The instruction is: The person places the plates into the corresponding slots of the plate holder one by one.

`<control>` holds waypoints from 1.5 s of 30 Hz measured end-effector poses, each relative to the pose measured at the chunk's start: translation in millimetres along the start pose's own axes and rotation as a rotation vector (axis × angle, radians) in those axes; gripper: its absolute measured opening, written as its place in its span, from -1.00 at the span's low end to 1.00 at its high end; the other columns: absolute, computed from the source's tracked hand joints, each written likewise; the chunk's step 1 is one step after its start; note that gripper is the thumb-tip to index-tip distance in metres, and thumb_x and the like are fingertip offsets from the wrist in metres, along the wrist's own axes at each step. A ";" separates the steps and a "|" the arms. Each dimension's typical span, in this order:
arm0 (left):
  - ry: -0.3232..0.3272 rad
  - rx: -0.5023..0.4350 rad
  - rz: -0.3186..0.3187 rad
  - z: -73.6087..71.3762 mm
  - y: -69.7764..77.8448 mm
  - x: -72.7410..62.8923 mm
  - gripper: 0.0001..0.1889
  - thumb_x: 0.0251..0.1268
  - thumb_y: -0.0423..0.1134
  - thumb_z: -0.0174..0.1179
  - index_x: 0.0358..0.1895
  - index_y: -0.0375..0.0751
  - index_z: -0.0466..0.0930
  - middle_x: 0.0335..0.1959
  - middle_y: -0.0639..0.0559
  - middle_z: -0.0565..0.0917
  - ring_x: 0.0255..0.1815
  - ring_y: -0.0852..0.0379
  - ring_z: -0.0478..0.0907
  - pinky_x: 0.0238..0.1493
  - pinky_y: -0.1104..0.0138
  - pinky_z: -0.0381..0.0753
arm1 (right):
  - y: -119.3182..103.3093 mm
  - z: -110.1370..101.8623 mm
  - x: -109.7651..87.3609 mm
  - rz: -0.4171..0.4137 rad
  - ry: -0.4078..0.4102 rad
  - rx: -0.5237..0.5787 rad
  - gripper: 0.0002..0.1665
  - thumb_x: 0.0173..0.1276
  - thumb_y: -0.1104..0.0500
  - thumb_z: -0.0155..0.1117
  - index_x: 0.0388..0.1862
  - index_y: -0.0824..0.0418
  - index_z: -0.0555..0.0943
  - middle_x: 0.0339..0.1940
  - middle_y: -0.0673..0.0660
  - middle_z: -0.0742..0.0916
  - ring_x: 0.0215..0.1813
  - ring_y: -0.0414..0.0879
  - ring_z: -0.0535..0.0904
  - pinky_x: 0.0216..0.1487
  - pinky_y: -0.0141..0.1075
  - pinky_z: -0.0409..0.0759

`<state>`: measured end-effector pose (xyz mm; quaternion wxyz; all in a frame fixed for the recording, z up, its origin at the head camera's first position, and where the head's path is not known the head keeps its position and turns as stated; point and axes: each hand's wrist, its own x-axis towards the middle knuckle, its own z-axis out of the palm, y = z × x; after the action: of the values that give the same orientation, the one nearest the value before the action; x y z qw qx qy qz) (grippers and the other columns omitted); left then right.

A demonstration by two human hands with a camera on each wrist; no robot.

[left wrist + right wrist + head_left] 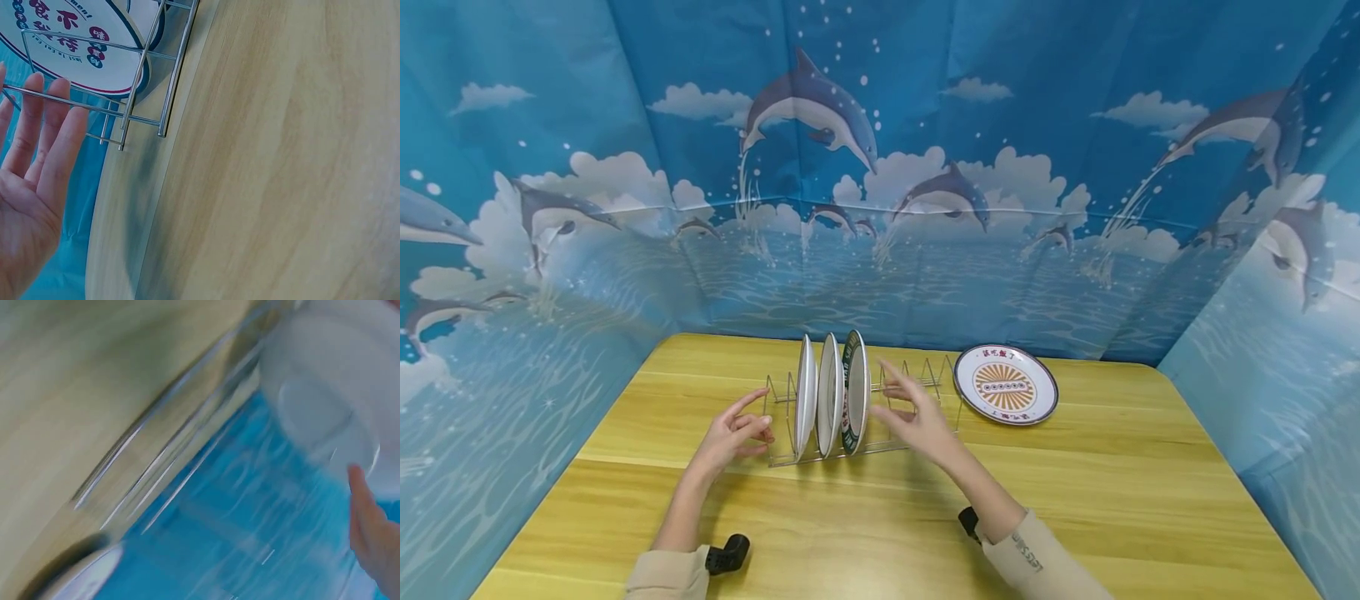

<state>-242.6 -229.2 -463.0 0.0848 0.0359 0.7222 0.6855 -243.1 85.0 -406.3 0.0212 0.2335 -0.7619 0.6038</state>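
Note:
A metal wire dish rack (880, 448) stands on the table with three plates upright in its left part. The leftmost plate (806, 400) and the middle plate (830, 396) show white; the third plate (857, 392) has a dark green patterned rim. My left hand (730, 437) is at the rack's left end, fingers loosely extended by the end wires (69, 99); whether they touch is unclear. To the right of the green-rimmed plate, my right hand (921, 421) is spread and holds nothing. The right wrist view is blurred, with a white plate (325, 406) close to that hand.
Flat on the table, right of the rack, lies a dark-rimmed white plate (1006, 387) with an orange sunburst. The yellow wooden table (1075, 508) ends at a blue dolphin-print curtain (925, 275) behind and at the sides. Both wrists carry black devices (727, 555).

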 end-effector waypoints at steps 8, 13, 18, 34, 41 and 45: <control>0.006 0.011 -0.001 -0.2 0.4 -0.2 -0.37 0.29 -0.25 0.11 0.39 -0.11 0.10 -0.41 0.05 0.64 -0.33 0.16 0.57 -0.10 -0.01 0.57 | 21.2 -88.2 -8.1 0.099 0.410 0.026 -0.22 0.29 0.18 0.21 0.41 -0.14 0.12 0.20 0.17 0.38 0.24 0.11 0.34 0.04 -0.50 0.46; 0.006 0.018 0.008 -1.6 -1.2 0.6 -0.38 0.28 -0.24 0.12 0.38 -0.12 0.11 -0.42 0.06 0.64 -0.33 0.16 0.58 -0.11 0.02 0.58 | 43.9 -135.4 -23.3 0.238 0.581 -0.012 -0.19 0.29 0.10 0.20 0.42 -0.22 0.06 0.25 0.21 0.30 0.26 0.16 0.28 0.06 -0.45 0.42; 0.012 0.020 0.011 -1.5 -0.5 0.1 -0.38 0.27 -0.22 0.13 0.37 -0.11 0.12 -0.41 0.03 0.64 -0.33 0.16 0.58 -0.13 0.04 0.59 | 67.5 -166.3 -39.2 0.372 0.654 -0.054 -0.15 0.25 0.00 0.23 0.43 -0.23 0.03 0.27 0.28 0.26 0.26 0.18 0.26 -0.05 -0.33 0.45; 0.002 -0.003 -0.012 -0.1 -1.3 1.8 -0.37 0.30 -0.27 0.10 0.40 -0.10 0.08 -0.43 0.08 0.63 -0.33 0.15 0.57 -0.08 -0.03 0.55 | 113.8 -201.9 -47.2 0.669 0.270 0.125 0.05 0.33 0.14 0.14 0.46 0.04 -0.40 0.27 0.58 0.08 -0.10 -0.12 0.49 -0.05 -0.31 0.58; 0.006 0.014 0.000 -0.5 -2.1 1.6 -0.38 0.27 -0.23 0.13 0.38 -0.11 0.11 -0.44 0.10 0.63 -0.34 0.15 0.57 -0.11 0.01 0.58 | 125.6 -195.7 -41.1 0.701 0.302 0.127 0.08 0.22 0.31 0.25 0.48 0.10 -0.26 0.00 0.29 0.26 -0.32 -0.27 0.49 -0.22 -0.43 0.61; 0.008 0.021 -0.002 -0.3 -1.8 1.7 -0.37 0.27 -0.22 0.13 0.38 -0.10 0.11 -0.45 0.11 0.63 -0.34 0.15 0.57 -0.11 0.02 0.58 | 132.6 -191.7 -39.0 0.700 0.333 -0.041 0.05 0.13 0.34 0.32 0.46 0.23 -0.09 -0.05 0.33 0.32 -0.33 -0.23 0.44 -0.32 -0.49 0.58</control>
<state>-244.2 -229.3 -464.9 0.0823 0.0335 0.7296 0.6781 -306.8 297.7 -487.5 -0.0581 -0.1426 -0.7934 0.5889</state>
